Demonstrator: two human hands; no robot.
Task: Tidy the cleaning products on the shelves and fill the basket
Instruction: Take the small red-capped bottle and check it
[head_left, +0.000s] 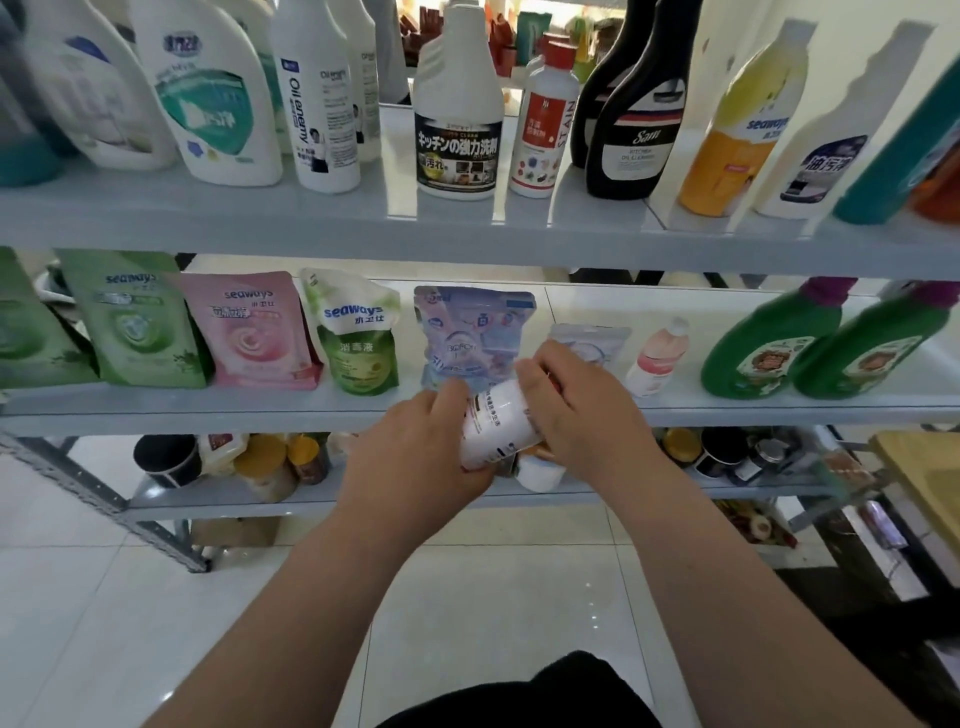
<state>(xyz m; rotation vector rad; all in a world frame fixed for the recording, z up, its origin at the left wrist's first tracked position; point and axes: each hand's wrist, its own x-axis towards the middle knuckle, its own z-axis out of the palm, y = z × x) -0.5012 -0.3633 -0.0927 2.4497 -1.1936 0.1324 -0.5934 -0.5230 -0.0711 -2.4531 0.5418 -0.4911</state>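
Left hand (415, 447) and right hand (576, 410) hold one white bottle (498, 426) between them, at the middle shelf (208, 408).
From my remote view, I see the left hand's fingers curled round the bottle's lower left end and the right hand wrapped over its upper right end. The bottle is tilted, just in front of the shelf's near edge, with a pale blue pouch (472, 332) behind it. Further right on the shelf stand a small pink bottle (657, 358) and two green bottles (769, 348).
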